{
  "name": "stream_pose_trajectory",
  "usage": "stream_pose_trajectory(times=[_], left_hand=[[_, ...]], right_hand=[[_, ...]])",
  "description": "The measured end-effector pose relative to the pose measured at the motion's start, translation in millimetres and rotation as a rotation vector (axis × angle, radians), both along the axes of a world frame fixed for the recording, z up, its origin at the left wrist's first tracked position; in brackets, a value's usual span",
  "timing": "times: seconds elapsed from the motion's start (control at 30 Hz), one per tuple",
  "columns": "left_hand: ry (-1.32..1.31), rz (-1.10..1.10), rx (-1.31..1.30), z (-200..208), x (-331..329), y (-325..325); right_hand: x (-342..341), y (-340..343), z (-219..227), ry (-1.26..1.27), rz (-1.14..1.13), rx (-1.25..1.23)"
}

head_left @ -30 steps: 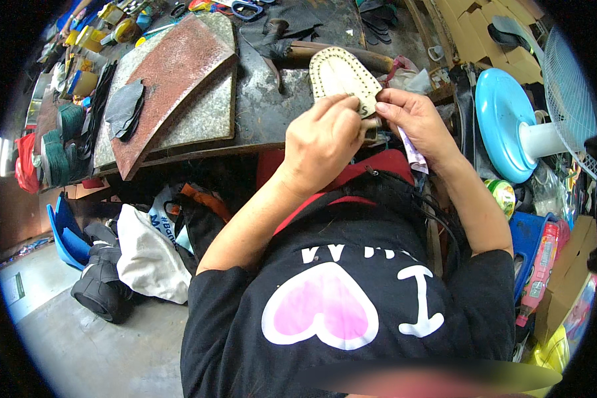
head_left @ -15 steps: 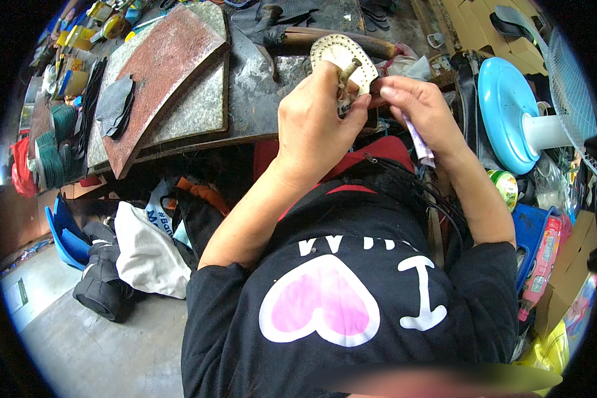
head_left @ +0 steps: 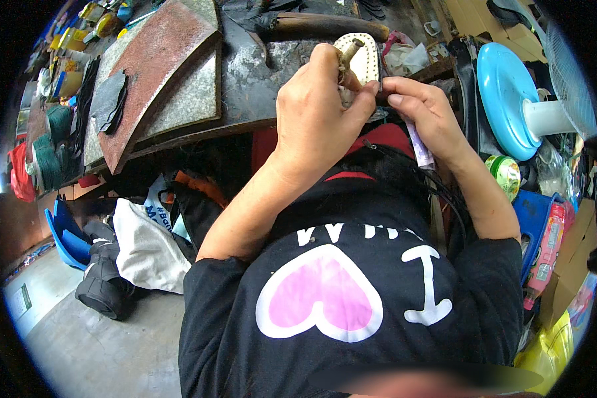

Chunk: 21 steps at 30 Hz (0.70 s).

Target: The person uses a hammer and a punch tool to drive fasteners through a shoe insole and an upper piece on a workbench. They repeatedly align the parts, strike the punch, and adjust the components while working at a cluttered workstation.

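Observation:
My left hand [head_left: 317, 106] is closed around a cream, rounded flat piece [head_left: 366, 65] with a row of dark stitch marks or holes along its edge. A short brownish peg-like thing [head_left: 353, 49] sticks up from the same grip; its lower part is hidden by my fingers. The left thumb presses on the near edge of the cream piece. My right hand [head_left: 423, 109] is closed in a pinch at that piece's right edge, and what lies between its fingertips is too small to make out. A pale purple strip [head_left: 420, 147] hangs below the right palm.
A worn workbench [head_left: 249, 99] holds a stone slab [head_left: 192, 99], a reddish board [head_left: 162, 50], dark leather scraps [head_left: 109, 103] and a wooden handle-like rod [head_left: 331, 28]. Green thread spools [head_left: 46, 156] stand left. A blue fan base [head_left: 507, 99] is at the right.
The cream piece has turned and shifted right, showing a narrower face. The right hand stays close to its edge, and the view has moved slightly.

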<state>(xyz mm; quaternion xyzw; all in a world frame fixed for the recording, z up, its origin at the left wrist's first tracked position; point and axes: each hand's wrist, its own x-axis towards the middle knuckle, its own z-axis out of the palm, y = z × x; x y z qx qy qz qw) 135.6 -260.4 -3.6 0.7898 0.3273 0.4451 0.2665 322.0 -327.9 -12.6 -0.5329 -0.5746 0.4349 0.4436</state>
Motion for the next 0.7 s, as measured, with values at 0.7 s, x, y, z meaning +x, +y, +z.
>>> stream_pose_trajectory(times=[0.7], left_hand=[[0.076,0.038,-0.062,0.1,-4.3,-5.2]], right_hand=[[4.8,9.5,-2.7,0.399,0.061,-0.296]])
